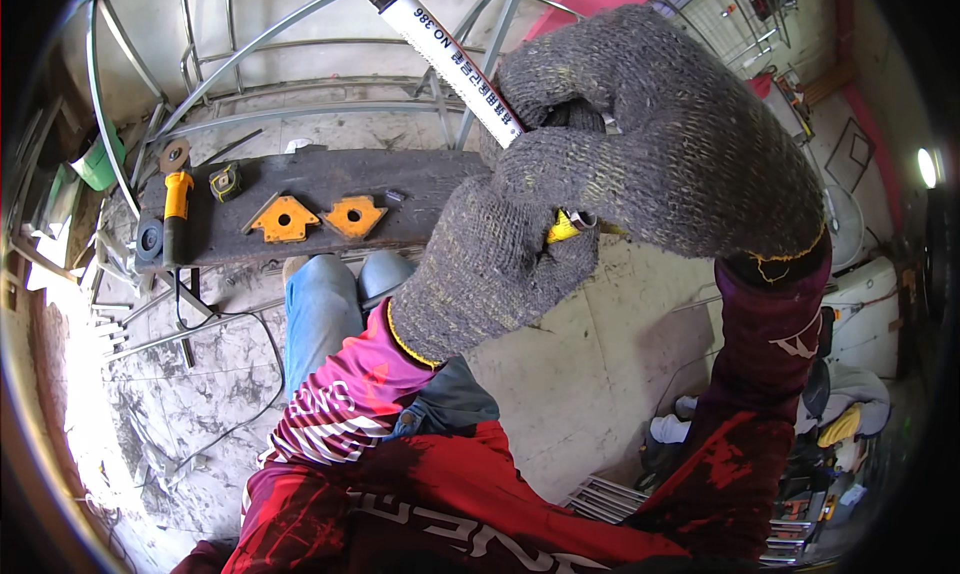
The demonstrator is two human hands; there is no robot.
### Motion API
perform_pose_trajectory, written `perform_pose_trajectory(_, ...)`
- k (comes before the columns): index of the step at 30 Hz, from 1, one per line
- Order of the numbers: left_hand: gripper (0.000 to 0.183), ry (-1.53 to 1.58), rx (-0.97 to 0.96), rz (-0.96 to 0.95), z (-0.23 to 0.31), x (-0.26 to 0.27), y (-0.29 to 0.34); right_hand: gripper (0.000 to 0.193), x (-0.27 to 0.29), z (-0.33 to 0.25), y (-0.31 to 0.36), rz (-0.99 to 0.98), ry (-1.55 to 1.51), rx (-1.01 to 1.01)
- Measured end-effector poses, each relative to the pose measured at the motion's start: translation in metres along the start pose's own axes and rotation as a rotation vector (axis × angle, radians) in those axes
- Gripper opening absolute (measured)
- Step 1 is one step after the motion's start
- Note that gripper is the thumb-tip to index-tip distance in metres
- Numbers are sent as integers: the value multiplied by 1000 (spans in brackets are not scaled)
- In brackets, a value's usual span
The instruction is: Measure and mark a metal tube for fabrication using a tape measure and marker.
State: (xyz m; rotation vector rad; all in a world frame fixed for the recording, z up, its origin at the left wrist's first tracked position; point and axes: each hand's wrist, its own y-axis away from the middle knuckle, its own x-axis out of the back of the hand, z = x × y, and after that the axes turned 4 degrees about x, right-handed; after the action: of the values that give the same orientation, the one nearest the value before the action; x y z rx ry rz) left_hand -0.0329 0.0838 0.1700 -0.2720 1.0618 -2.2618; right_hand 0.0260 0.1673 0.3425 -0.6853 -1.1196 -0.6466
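Both my hands wear grey knitted gloves and meet in front of me, fingers curled inward. My right hand is closed on a white marker pen, which slants up to the left with its black-capped end free; its lower end is hidden in the glove. My left hand presses against the underside of the right, also closed. A small yellow piece with a rounded grey end pokes out between the left fingers and the right palm. Most of that piece is covered, so its kind cannot be made out.
A dark plank bench stands beyond my knees. On it lie a yellow angle grinder, a tape measure and two orange arrow-shaped welding magnets. The grinder's cord trails over the floor. Metal tube frames rise behind.
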Motion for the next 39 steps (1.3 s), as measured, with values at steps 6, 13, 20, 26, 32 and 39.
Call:
perform_pose_trajectory(6,22,-61,-42,4,-2,3,1,25,-2,5,-2,-63,-151,-91)
perform_pose_trajectory(13,22,-73,69,-64,-4,6,7,24,-2,-1,-3,-2,-167,-179)
perform_pose_trajectory(20,28,9,16,21,-7,0,6,26,-1,-2,-4,-10,-177,-173)
perform_pose_trajectory(26,30,97,-6,25,-1,3,0,28,-4,-4,-4,41,-26,-51)
perform_pose_trajectory(32,29,-8,-10,9,-1,5,1,28,-22,-3,2,67,-47,-259)
perform_pose_trajectory(39,24,-151,-43,-62,1,12,1,26,-11,9,-8,15,-31,22)
